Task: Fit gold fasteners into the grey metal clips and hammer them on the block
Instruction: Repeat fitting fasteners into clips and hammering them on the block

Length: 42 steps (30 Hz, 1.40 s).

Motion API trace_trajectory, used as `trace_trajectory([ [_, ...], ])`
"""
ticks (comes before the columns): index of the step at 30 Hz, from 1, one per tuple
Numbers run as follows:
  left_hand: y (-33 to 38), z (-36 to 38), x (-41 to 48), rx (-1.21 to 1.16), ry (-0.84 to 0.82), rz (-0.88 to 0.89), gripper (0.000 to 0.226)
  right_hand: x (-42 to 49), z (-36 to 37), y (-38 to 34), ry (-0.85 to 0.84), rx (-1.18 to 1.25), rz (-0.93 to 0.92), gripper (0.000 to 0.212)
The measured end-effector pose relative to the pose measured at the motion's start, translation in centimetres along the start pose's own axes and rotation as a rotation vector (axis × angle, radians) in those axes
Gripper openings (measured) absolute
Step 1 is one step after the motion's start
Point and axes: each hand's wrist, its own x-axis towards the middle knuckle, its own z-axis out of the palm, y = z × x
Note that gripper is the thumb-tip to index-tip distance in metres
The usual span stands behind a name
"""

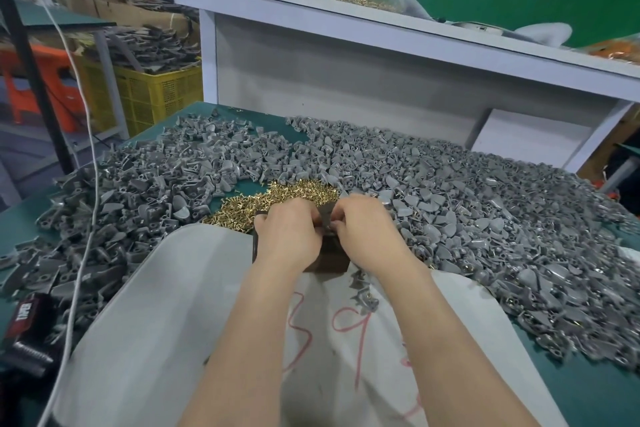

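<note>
head view: both hands are meeting over the block (330,263), which is sitting on the white sack (156,288) at the near edge of the gold fasteners (277,199). left hand (287,236) is curling its fingers round one grey clip (327,215), knuckles up, fingertips hidden. right hand (367,236) is pinching at the same clip from the other side, fingers bent tight. can't tell whether a fastener is already between the fingertips; too small and covered.

judging the step as fitting, not hammering: no hammer is showing in either hand. doing it well probably means keeping the clip's hole facing up, seating the fastener straight and fully before letting go, and setting the clip flat on the block so a blow isn't tipping it.

room: tight. the clip heap (450,204) is crowding the right hand's side and wrapping round behind the fasteners to the left. loose clips are lying on the sack just beside the right forearm, so an elbow sweep could be knocking them off. open space is mostly on the sack toward the body. white cable (86,163) is running down the left side across the table (20,225), well apart from the hands. shelf (346,28) is overhanging the far side, well above the work.
</note>
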Motion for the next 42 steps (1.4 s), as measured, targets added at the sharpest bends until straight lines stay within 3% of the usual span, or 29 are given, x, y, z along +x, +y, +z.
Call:
trace_trajectory([
  [6,0.1,-0.1,0.0,0.053,0.002,0.015,0.009,0.4,-0.9,-1.9,-0.046,-0.214,-0.092,0.019],
  [14,0.3,-0.3,0.1,0.072,-0.011,0.013,0.011,0.3,-0.9,-2.5,-0.046,-0.236,-0.107,0.021],
  [17,0.0,-0.1,0.0,0.023,-0.002,-0.005,0.007,0.1,-0.6,-1.0,-0.056,-0.031,-0.026,0.017],
  [20,0.1,-0.1,0.0,-0.029,0.012,-0.015,0.012,-1.1,-0.8,1.7,0.077,0.282,0.127,0.019],
  [21,0.1,-0.1,0.0,-0.038,0.013,-0.021,0.014,-1.4,-0.9,2.7,0.085,0.274,0.200,0.022],
  [24,0.1,0.0,0.0,-0.047,0.014,-0.035,0.019,-2.3,-0.5,4.5,-0.164,0.019,0.369,0.051],
  [26,0.2,0.1,0.0,-0.041,0.015,-0.035,0.020,-2.3,-0.1,4.2,-0.240,0.056,0.376,0.060],
  [32,0.1,0.1,-0.1,-0.061,0.014,-0.036,0.015,-1.7,0.0,3.9,-0.342,-0.006,0.340,0.036],
  [37,-0.1,0.0,0.0,-0.051,0.030,-0.050,0.008,-1.6,-0.5,4.6,-0.213,0.148,0.360,0.019],
  [42,-0.1,0.1,0.0,-0.046,0.027,-0.043,0.008,-1.7,0.1,4.5,-0.210,0.076,0.361,0.022],
])
